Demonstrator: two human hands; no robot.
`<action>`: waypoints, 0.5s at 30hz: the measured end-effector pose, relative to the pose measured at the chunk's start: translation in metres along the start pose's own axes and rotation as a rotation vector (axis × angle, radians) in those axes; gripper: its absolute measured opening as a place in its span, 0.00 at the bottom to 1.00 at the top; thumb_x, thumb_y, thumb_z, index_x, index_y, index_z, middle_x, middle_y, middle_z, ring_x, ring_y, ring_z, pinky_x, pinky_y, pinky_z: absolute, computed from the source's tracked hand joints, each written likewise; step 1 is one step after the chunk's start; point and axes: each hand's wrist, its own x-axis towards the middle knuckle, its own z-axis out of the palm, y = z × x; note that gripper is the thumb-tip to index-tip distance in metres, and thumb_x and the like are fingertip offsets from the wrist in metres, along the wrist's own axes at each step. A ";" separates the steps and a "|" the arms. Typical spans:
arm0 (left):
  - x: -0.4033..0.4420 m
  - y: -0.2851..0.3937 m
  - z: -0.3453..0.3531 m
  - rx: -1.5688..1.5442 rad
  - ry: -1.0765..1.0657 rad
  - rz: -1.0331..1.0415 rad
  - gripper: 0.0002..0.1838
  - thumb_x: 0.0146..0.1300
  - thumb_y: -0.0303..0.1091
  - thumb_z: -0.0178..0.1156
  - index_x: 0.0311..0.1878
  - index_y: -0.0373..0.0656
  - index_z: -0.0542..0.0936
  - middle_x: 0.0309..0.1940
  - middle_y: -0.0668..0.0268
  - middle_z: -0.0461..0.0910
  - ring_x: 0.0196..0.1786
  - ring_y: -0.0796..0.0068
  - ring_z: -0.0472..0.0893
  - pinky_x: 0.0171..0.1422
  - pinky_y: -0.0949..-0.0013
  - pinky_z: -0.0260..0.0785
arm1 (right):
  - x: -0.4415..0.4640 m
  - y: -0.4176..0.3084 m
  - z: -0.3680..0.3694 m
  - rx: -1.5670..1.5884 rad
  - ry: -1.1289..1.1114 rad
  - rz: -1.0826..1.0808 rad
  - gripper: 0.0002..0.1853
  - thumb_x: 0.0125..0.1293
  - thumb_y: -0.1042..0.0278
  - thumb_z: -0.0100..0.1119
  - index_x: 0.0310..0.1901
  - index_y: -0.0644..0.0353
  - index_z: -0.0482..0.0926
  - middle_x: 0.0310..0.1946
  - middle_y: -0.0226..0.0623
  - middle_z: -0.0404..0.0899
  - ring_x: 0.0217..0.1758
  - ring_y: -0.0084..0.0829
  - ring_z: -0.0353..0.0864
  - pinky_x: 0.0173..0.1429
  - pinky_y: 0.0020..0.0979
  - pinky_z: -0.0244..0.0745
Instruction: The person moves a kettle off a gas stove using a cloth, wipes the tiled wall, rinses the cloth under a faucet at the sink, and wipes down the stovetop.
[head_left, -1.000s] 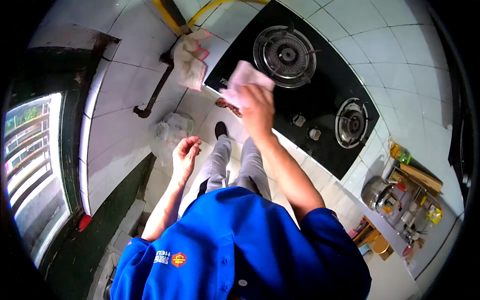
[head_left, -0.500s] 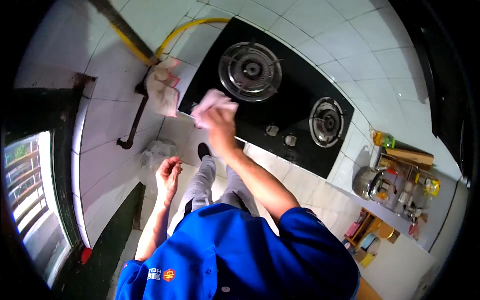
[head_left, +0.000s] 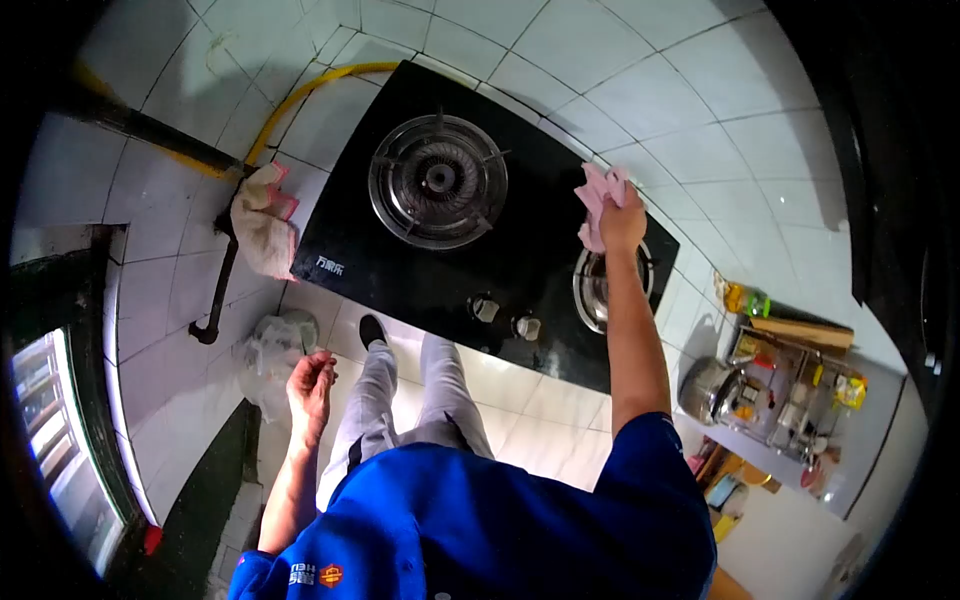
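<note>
My right hand [head_left: 624, 222] is closed on a pink cloth [head_left: 597, 200] at the back right of the black gas stove [head_left: 540, 270]. The cloth lies against the stove top just behind the right burner [head_left: 592, 290], which my wrist and forearm partly cover. Off the stove's front left side, my left hand [head_left: 312, 385] hangs in the air with its fingers curled into a pinch. A tiny dark sliver shows at its fingertips, too small to name. The large left burner [head_left: 439, 180] and two control knobs [head_left: 484, 308] are in plain sight.
A whitish cloth [head_left: 265, 222] with a pink edge hangs by the pipe at left. The yellow hose [head_left: 290, 100] runs behind the stove. A plastic bag [head_left: 270, 365] sits low at left. At right are a metal pot [head_left: 708, 388] and a rack of jars [head_left: 790, 400].
My right hand has carried the pink cloth from the stove's front left corner across to its back right. The view has shifted somewhat. My left hand keeps its curled pose.
</note>
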 end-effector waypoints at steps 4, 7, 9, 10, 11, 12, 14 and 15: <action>-0.002 -0.001 0.021 -0.007 0.067 -0.011 0.12 0.70 0.32 0.59 0.52 0.37 0.78 0.42 0.67 0.82 0.38 0.80 0.78 0.46 0.75 0.71 | 0.005 0.006 0.053 -0.095 -0.035 -0.044 0.19 0.56 0.69 0.66 0.52 0.48 0.83 0.43 0.47 0.83 0.49 0.48 0.81 0.53 0.44 0.76; -0.006 -0.003 0.034 -0.025 0.114 -0.070 0.12 0.70 0.30 0.58 0.53 0.36 0.78 0.43 0.67 0.82 0.40 0.79 0.79 0.47 0.74 0.72 | 0.018 -0.026 0.066 -0.010 -0.098 -0.163 0.19 0.54 0.70 0.68 0.49 0.46 0.85 0.45 0.45 0.83 0.51 0.46 0.80 0.54 0.42 0.76; -0.010 -0.010 0.041 -0.057 0.127 -0.078 0.12 0.70 0.30 0.58 0.53 0.36 0.77 0.43 0.66 0.82 0.40 0.79 0.79 0.48 0.73 0.72 | 0.039 -0.052 0.069 0.043 -0.180 -0.169 0.19 0.52 0.68 0.70 0.48 0.48 0.85 0.47 0.43 0.82 0.52 0.46 0.80 0.56 0.42 0.76; -0.012 -0.012 0.042 -0.047 0.139 -0.096 0.10 0.71 0.27 0.56 0.53 0.35 0.78 0.43 0.65 0.82 0.41 0.79 0.79 0.48 0.74 0.73 | 0.052 -0.061 0.076 0.038 -0.279 -0.218 0.19 0.50 0.67 0.71 0.48 0.49 0.85 0.47 0.43 0.82 0.52 0.46 0.81 0.57 0.41 0.76; -0.013 -0.013 0.043 -0.056 0.159 -0.098 0.10 0.71 0.27 0.56 0.53 0.35 0.78 0.43 0.65 0.82 0.41 0.79 0.79 0.48 0.74 0.73 | 0.066 -0.068 0.088 0.031 -0.378 -0.268 0.20 0.49 0.66 0.72 0.48 0.50 0.85 0.46 0.44 0.82 0.52 0.46 0.81 0.57 0.41 0.76; -0.015 -0.014 0.043 -0.079 0.181 -0.093 0.10 0.71 0.27 0.56 0.53 0.35 0.78 0.43 0.64 0.82 0.41 0.79 0.79 0.48 0.74 0.74 | 0.079 -0.074 0.105 0.021 -0.392 -0.357 0.23 0.48 0.62 0.76 0.50 0.52 0.85 0.47 0.44 0.83 0.51 0.48 0.82 0.56 0.39 0.76; -0.020 -0.021 0.042 -0.109 0.218 -0.092 0.10 0.71 0.26 0.56 0.53 0.35 0.78 0.43 0.64 0.82 0.41 0.79 0.79 0.48 0.74 0.74 | 0.100 -0.108 0.123 0.007 -0.467 -0.444 0.25 0.47 0.62 0.76 0.50 0.53 0.85 0.47 0.45 0.83 0.51 0.48 0.82 0.56 0.39 0.76; -0.023 -0.025 0.040 -0.122 0.242 -0.089 0.11 0.70 0.29 0.58 0.53 0.36 0.78 0.42 0.65 0.82 0.39 0.79 0.79 0.47 0.74 0.73 | 0.109 -0.129 0.129 -0.009 -0.527 -0.518 0.26 0.46 0.62 0.77 0.50 0.55 0.85 0.47 0.45 0.83 0.50 0.48 0.82 0.56 0.39 0.76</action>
